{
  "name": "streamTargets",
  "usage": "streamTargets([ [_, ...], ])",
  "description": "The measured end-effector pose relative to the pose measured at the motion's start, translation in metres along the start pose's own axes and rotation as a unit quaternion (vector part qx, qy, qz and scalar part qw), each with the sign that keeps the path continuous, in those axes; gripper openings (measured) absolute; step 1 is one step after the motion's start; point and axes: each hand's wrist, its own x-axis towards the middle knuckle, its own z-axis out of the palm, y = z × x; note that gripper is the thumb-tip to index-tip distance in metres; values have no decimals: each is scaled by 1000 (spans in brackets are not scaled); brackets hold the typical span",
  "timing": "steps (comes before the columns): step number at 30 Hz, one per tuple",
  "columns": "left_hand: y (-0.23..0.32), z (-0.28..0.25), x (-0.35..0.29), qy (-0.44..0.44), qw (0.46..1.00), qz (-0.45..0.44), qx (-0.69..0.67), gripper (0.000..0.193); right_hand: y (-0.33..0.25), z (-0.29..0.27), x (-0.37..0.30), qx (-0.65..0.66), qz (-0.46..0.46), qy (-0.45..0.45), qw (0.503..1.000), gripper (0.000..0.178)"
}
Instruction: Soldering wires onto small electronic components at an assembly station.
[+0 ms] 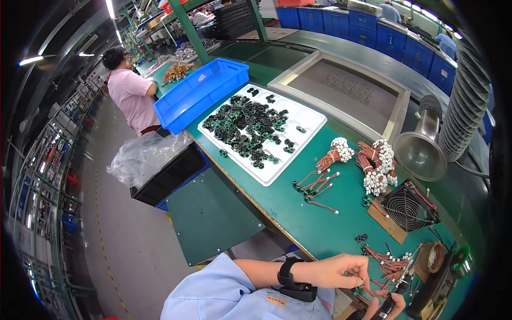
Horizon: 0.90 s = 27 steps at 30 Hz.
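My left hand (346,271), a black strap on its wrist, is at the near right edge of the green bench. Its thumb and fingers pinch a thin red-and-black wire lead (367,290); the lead's far end is hard to make out. Close beside it, low in the picture, my right hand (386,306) has its fingers around a dark pen-shaped tool (396,296) whose tip I cannot make out. Just beyond both hands lies a loose pile of wire leads (390,264) with white connectors. Two small dark boards (361,238) rest near that pile.
A white tray (304,144) holds many small green-black boards, beside a blue bin (205,88). Bundled leads (376,165), a small fan (408,208), a solder spool (463,261) and a metal exhaust funnel (421,156) stand right. A person in pink (128,93) works at far left.
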Motion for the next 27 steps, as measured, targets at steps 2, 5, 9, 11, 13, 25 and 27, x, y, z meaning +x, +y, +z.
streamTargets([
  [2, 1, -1, 0, 7, 1000, 4, -1, 9, 1, 1, 2, -9, -31, 62, 998, 29],
  [5, 4, -4, -2, 38, 999, 11, 9, 9, 5, -7, -1, -57, -31, 102, 993, 29],
  [9, -1, -4, -2, 47, 998, 21, 37, 9, 5, -8, -3, -98, -28, 154, 983, 35],
  [11, -1, -4, -2, 49, 997, 27, 48, 9, 4, -7, -4, -107, -26, 170, 979, 38],
  [13, -1, -5, -3, 54, 995, 38, 69, 9, 2, -4, -3, -106, -22, 203, 973, 42],
  [25, -7, -35, -41, 97, 990, 2, 98, 8, -2, -9, -1, -145, -10, 226, 963, 53],
  [27, -15, -35, -47, 108, 990, 10, 89, 8, -5, -8, 2, -154, -45, 229, 960, 53],
])
